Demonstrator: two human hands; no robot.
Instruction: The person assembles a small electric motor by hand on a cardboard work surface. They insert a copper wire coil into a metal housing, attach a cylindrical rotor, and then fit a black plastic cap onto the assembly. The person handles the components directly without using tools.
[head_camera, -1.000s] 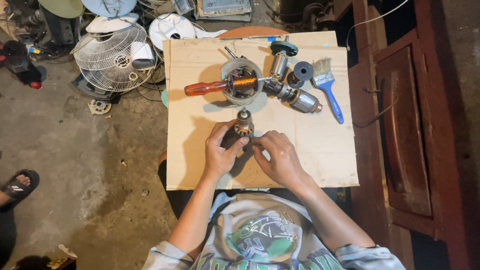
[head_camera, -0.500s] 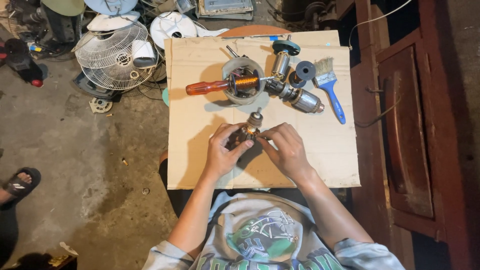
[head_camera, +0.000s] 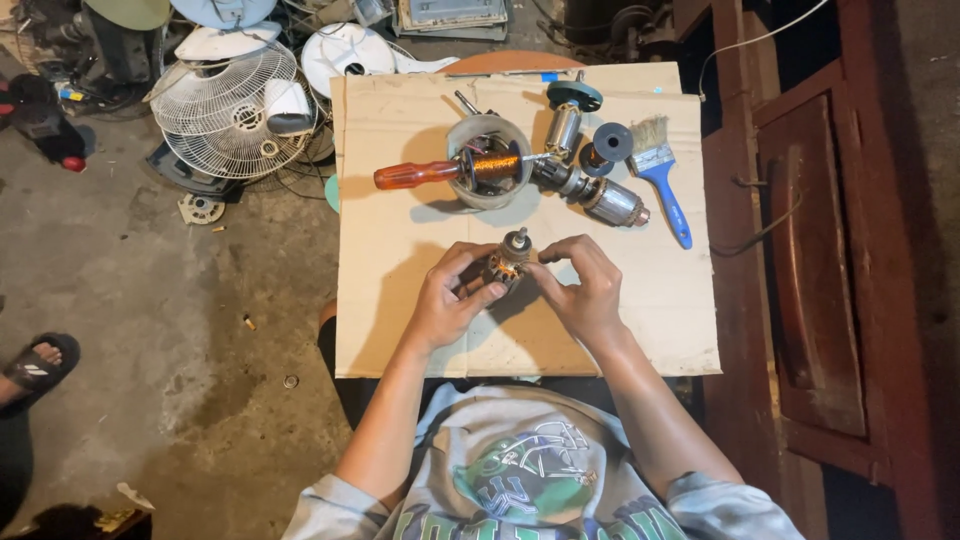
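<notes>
A small motor rotor with copper windings stands nearly upright between both hands, over a sheet of brown cardboard. My left hand grips its lower body from the left. The fingertips of my right hand pinch at its right side near the top. Its lower end is hidden by my fingers.
Farther back on the cardboard lie an orange-handled screwdriver across a round motor housing, another rotor, a black spool and a blue-handled brush. Fan parts clutter the floor at left; a wooden cabinet stands at right. Someone's sandalled foot shows far left.
The rotor has been lifted and turned more upright, and both hands have shifted slightly up the cardboard around it.
</notes>
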